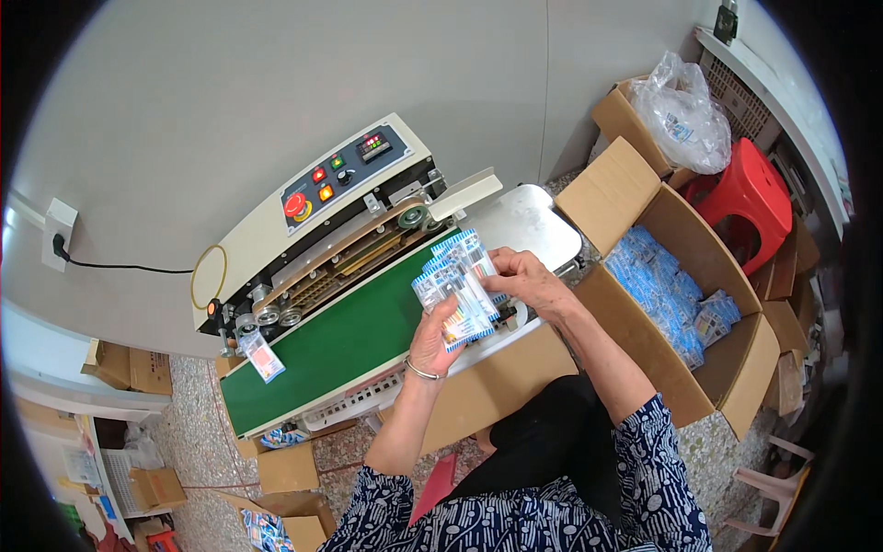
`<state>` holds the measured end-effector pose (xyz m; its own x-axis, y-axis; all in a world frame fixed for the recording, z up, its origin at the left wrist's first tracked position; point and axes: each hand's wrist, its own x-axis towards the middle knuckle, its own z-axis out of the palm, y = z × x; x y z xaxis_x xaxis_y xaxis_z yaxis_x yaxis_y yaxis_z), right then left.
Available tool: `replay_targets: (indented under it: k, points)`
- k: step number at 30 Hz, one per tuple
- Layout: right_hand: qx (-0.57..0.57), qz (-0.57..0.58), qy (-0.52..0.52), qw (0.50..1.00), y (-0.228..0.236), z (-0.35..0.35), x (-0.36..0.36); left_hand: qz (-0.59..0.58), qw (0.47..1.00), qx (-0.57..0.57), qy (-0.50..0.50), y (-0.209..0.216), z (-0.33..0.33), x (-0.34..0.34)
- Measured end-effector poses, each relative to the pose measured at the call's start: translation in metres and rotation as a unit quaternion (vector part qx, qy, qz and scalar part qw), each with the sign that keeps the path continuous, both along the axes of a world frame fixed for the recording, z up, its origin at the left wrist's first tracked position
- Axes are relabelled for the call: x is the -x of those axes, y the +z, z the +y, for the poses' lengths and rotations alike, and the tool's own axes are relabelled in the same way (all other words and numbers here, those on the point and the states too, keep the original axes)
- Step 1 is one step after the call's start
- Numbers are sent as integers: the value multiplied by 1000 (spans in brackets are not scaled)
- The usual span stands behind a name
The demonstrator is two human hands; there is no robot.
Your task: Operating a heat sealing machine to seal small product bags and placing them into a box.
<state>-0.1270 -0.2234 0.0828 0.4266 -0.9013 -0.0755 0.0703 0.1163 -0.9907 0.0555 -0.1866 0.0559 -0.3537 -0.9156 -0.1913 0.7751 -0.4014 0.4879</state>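
Observation:
Several small blue-and-white printed packets [452,293] are fanned out between my two hands, over the right part of a green conveyor belt [340,345]. My left hand [432,339] grips their lower left side with the thumb on top. At their right edge, my right hand [526,281] pinches one packet [471,256]. The belt belongs to a band sealing machine [317,207] with a cream housing and a lit control panel. Near the belt's left end, another packet [263,357] hangs at the sealing rollers.
To my right stands an open cardboard box [598,304] with many blue packets [667,290] in it. Beyond it are a red plastic stool [759,198] and a box with a clear plastic bag [681,115]. A smaller box with packets [267,531] sits on the floor at lower left.

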Motion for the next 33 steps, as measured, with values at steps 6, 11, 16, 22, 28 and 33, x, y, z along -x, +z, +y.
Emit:
replay_targets:
  k: [6,11,16,22,28,33]
  points:
    - [-68,-45,-50,995,19,-13,-1,-16,1000,2,12,-3,2,-4]
    - [-112,-33,-56,992,2,-58,2,6,1000,20,2,10,19,-4]
    - [-149,60,-28,987,-2,-85,-5,2,1000,9,-17,6,31,-6]
    - [-149,133,-35,979,-6,-96,-20,26,999,8,-20,5,35,-8]
    - [-36,159,34,986,-8,-98,-44,27,999,5,-43,10,28,2]
    - [92,271,-37,957,9,-78,-52,3,1000,5,-28,11,18,4]
